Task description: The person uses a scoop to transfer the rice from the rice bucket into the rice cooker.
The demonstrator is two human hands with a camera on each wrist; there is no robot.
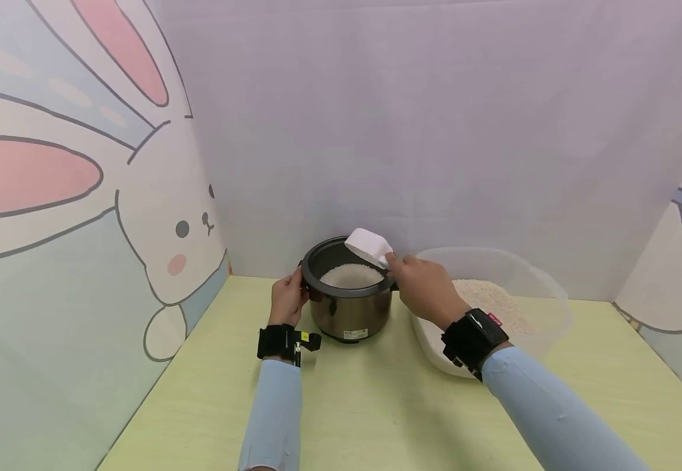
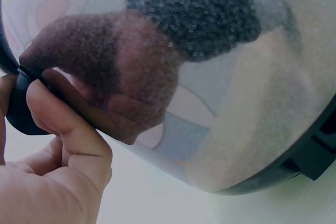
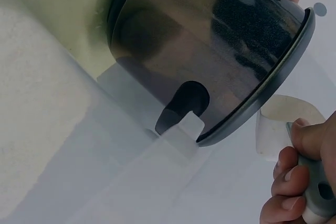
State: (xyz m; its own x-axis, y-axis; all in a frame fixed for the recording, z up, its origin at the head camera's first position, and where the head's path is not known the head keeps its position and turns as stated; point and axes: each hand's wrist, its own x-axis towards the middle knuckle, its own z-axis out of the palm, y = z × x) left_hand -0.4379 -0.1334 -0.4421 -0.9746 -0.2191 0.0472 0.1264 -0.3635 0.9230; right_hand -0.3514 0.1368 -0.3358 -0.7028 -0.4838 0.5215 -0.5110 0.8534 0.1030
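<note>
A dark, shiny rice cooker stands lidless near the back wall, with white rice inside. At its left side my left hand grips the black side handle between thumb and fingers. Over the cooker's right rim, my right hand holds a white scoop by its grey handle. The scoop is tilted above the pot, its cup toward the left. In the right wrist view the cup's inside is only partly seen, so whether rice is in it I cannot tell.
Right of the cooker, a translucent plastic tub holds a heap of rice; my right forearm crosses over its front. A pale cloth wall rises behind the yellow-green table. Rabbit-printed panels flank the left and right.
</note>
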